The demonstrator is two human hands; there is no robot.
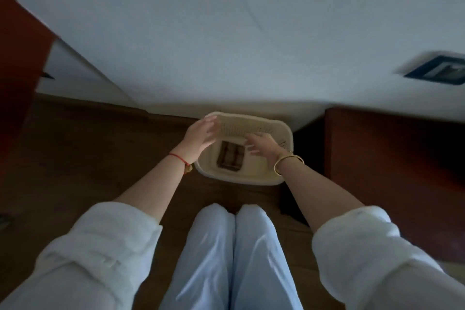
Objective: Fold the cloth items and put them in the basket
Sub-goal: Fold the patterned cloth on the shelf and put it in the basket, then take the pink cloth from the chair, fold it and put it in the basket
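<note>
A cream plastic basket point(284, 133) with perforated walls stands on the wooden floor just in front of the white bed. A folded dark brown checked cloth point(231, 157) lies flat on its bottom. My left hand point(200, 134) hovers over the basket's left rim, fingers spread and holding nothing. My right hand point(261, 145) hangs above the basket's right half, fingers apart and empty, just right of the cloth. Neither hand touches the cloth.
The white bed point(251, 33) fills the upper view. A dark wooden cabinet point(392, 158) stands to the right of the basket, a reddish panel point(17, 70) at the left. A blue and white object point(437, 70) lies on the bed at right. My legs point(234, 259) are below.
</note>
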